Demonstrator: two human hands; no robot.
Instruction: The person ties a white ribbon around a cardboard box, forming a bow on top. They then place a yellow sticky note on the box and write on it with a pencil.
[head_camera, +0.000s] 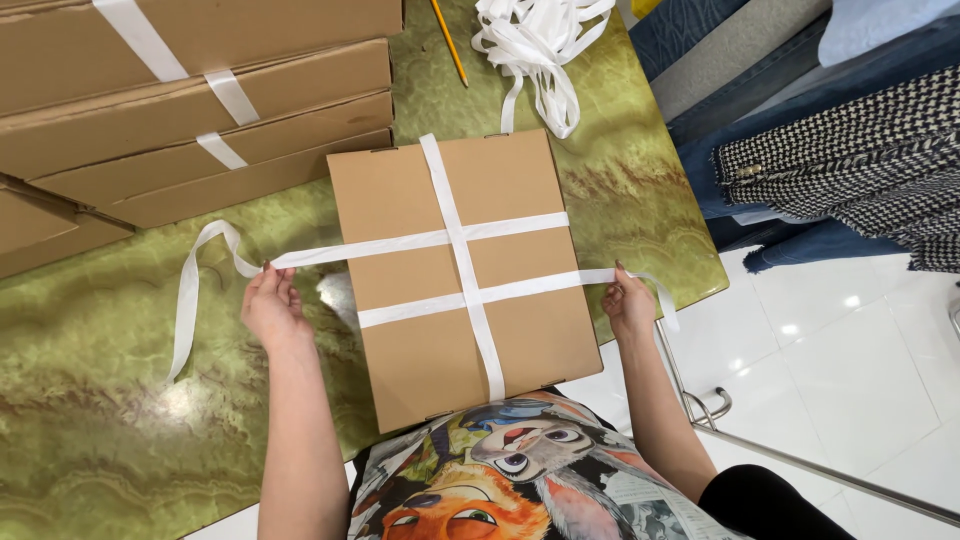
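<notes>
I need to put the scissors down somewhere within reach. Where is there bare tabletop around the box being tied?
Bare green marble-patterned tabletop lies near-left, below the loose white strap end beside the left hand. Another patch sits right of the flat brown cardboard box, beyond the right hand. The far-left is crowded with stacked strapped cartons.

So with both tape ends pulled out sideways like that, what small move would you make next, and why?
Probably bring the two ends together over the box to cross or knot them. The left hand pinches the tape off the box's left edge, the right hand pinches the other end at the right edge, and both bands lie flat across the lid, not yet tied.
</notes>
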